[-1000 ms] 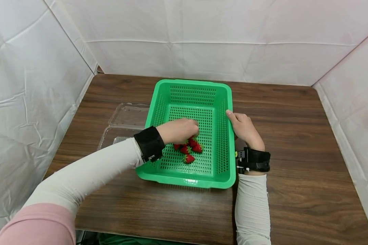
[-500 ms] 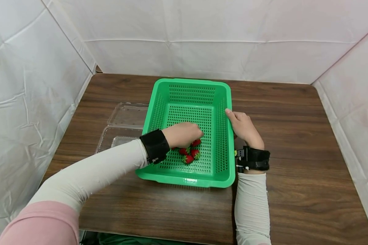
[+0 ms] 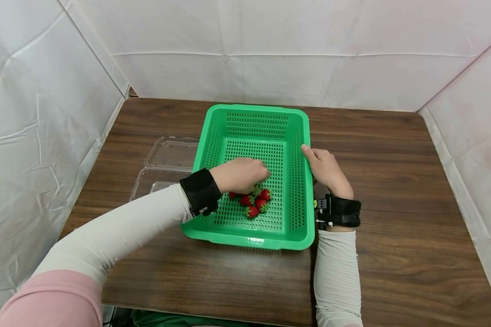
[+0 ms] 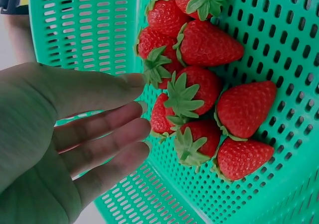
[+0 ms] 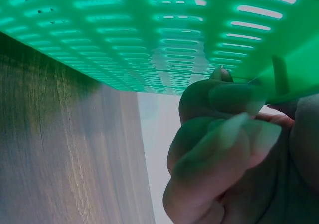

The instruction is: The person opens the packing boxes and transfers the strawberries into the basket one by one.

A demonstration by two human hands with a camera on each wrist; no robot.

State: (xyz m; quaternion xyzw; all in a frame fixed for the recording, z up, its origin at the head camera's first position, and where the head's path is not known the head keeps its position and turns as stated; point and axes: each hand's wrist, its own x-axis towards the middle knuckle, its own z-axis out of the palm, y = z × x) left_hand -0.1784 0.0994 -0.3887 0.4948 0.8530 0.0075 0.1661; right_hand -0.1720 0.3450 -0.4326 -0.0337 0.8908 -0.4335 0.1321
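Observation:
A green perforated basket (image 3: 249, 244) stands on the table with several red strawberries (image 3: 251, 212) on its floor. My left hand (image 3: 243, 175) reaches over the basket's left rim and hovers over the fruit. In the left wrist view, the left hand (image 4: 75, 129) has its thumb and fingers loosely extended with nothing between them. The fingertips point toward the cluster of strawberries (image 4: 212, 42), which lie close together with green leafy caps. My right hand (image 3: 329, 172) grips the basket's right rim, thumb on top. Beneath the rim, curled fingers (image 5: 199, 159) show in the right wrist view.
An open clear plastic clamshell box (image 3: 173, 152) lies left of the basket, partly covered by the basket and my left arm. The brown wooden table (image 3: 393, 204) is bordered by white cloth walls (image 3: 290, 77) at the back and both sides.
My left hand went a little right and nearer, then back left and away. Strawberries under it have shifted, and another shows beside the right-hand ones. The right hand holds its place on the rim.

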